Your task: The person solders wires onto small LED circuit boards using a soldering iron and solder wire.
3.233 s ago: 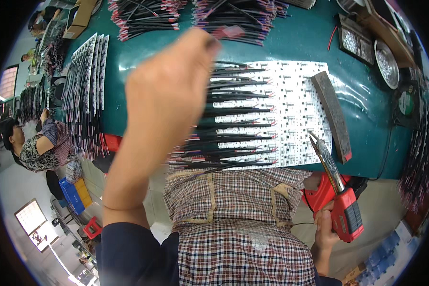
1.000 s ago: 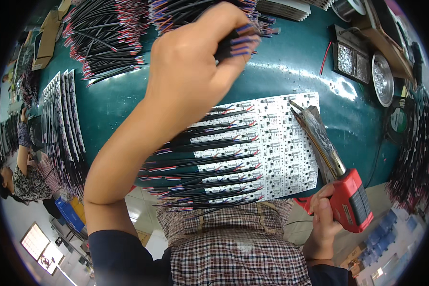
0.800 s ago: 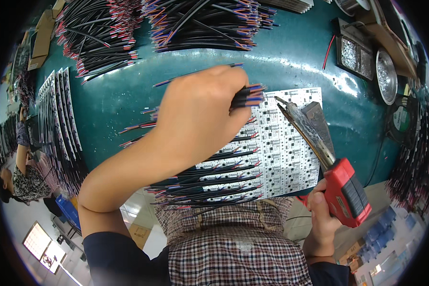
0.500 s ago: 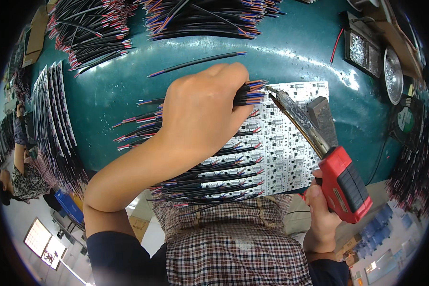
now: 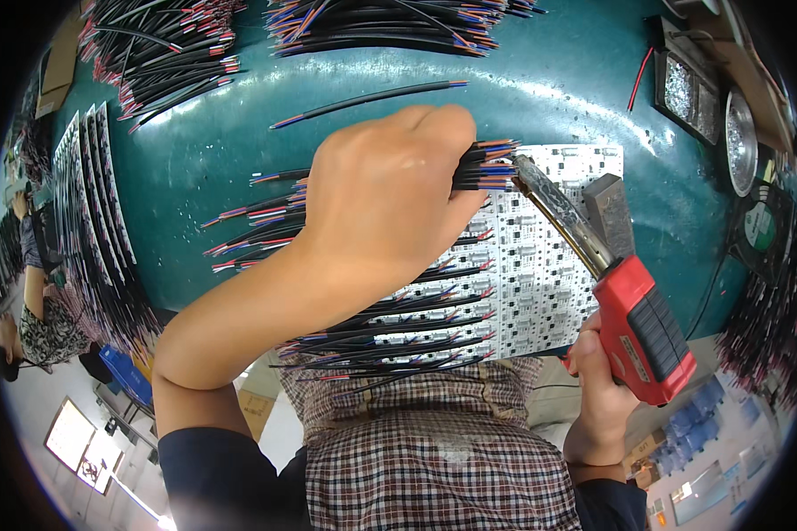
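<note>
A bundle of black cables (image 5: 471, 180) with bared orange, blue and brown wire ends is gripped in my left hand (image 5: 385, 186), its fingers curled round it. My right hand (image 5: 600, 389) is closed on the handle of a red and black soldering gun (image 5: 644, 332). The gun's tip is at the wire ends, at the right side of the bundle; whether it touches them I cannot tell. Below lies a white circuit board panel (image 5: 553, 265) with small dark parts. More black cables (image 5: 434, 320) lie in rows across its left part, some hidden under my left hand and forearm.
A grey metal block (image 5: 608, 212) rests on the panel's right edge. One cable (image 5: 367, 103) lies beyond my left hand. Cable piles (image 5: 381, 26) are at the back, wired panels (image 5: 97, 195) at the left. A dark tray (image 5: 686, 88), a round dish (image 5: 740, 142) and a fan (image 5: 760, 221) stand at the right.
The whole view has shifted slightly. The soldering gun's tip stays close to the wire ends, with the gun turned a little. Both hands keep their hold.
</note>
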Tool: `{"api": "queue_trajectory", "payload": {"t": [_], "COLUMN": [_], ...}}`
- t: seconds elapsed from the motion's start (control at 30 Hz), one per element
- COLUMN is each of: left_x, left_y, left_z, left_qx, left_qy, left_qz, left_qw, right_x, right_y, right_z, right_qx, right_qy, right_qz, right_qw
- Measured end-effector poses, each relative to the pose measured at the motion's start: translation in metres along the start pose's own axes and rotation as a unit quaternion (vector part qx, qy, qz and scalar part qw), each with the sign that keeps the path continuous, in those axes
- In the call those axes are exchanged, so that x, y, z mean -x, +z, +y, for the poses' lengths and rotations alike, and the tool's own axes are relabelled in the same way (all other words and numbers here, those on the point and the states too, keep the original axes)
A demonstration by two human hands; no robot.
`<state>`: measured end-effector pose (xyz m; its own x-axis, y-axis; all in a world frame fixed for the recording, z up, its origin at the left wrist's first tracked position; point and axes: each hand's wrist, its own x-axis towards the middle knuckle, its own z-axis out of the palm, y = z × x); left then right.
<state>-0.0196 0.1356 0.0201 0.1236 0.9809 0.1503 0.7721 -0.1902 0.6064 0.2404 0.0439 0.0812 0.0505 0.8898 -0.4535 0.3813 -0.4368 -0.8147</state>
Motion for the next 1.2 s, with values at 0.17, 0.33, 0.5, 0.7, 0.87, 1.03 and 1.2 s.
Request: {"api": "queue_trajectory", "payload": {"t": [0.17,0.33,0.5,0.7,0.87,1.03,1.2], "left_x": [-0.001,-0.002,-0.004,-0.007,-0.006,-0.006,-0.005], "left_y": [0.0,-0.001,-0.001,-0.003,-0.003,-0.002,-0.004], "left_z": [0.001,0.002,0.0,-0.001,0.001,0.004,0.006], "left_qx": [-0.004,-0.003,0.006,0.029,0.012,0.011,0.004], "left_qy": [0.004,-0.002,-0.015,-0.026,-0.022,-0.024,-0.02], "left_qz": [-0.004,-0.012,-0.017,-0.028,-0.035,-0.031,-0.026], "left_qw": [1.0,1.0,1.0,0.999,0.999,0.999,0.999], "right_x": [-0.005,-0.003,0.005,0.004,0.002,0.0,0.0], "right_y": [0.002,-0.003,-0.008,-0.006,-0.002,-0.001,0.003], "right_z": [0.003,0.009,0.008,0.008,0.008,0.01,0.008], "right_qx": [0.076,0.06,0.117,0.157,0.131,0.164,0.097], "right_qy": [-0.087,-0.149,-0.117,-0.139,-0.133,-0.159,-0.15], "right_qz": [0.0,0.023,0.027,0.014,-0.003,0.005,0.024], "right_qw": [0.993,0.987,0.986,0.978,0.982,0.974,0.984]}}
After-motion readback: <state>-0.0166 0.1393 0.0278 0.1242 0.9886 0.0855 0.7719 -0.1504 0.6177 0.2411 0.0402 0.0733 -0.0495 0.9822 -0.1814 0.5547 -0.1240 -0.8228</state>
